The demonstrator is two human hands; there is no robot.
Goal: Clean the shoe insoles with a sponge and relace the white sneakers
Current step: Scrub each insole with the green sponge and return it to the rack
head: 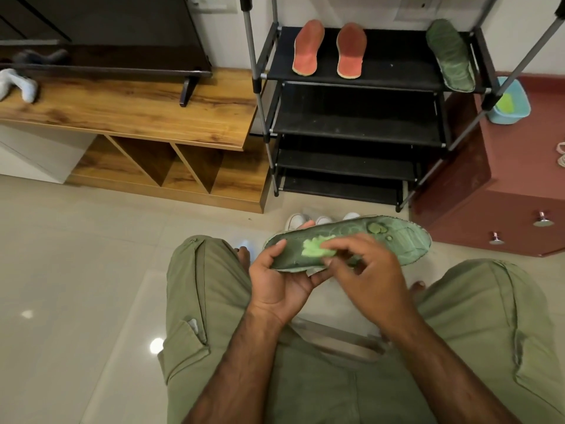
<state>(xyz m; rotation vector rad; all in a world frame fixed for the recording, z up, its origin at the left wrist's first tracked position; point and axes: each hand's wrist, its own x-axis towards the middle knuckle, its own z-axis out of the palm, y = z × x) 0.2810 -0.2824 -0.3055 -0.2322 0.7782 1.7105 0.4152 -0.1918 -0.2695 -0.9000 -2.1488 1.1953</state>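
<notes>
Green insole (394,240) hovers between my knees, its narrow end clasped in my left grip (278,280); my right grip (363,270) pinches the sponge (315,249) against it. Held only at one end, it may buckle or slip under hard scrubbing.

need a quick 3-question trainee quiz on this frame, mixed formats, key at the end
1. True or false: the left hand grips the held insole while the right hand pinches the sponge against it.
2. How many insoles lie on the black rack's top shelf? A) one B) two C) three
3. Fill in: the white sneakers stand on the ____.
Key: 1 true; 2 C; 3 floor.
</notes>
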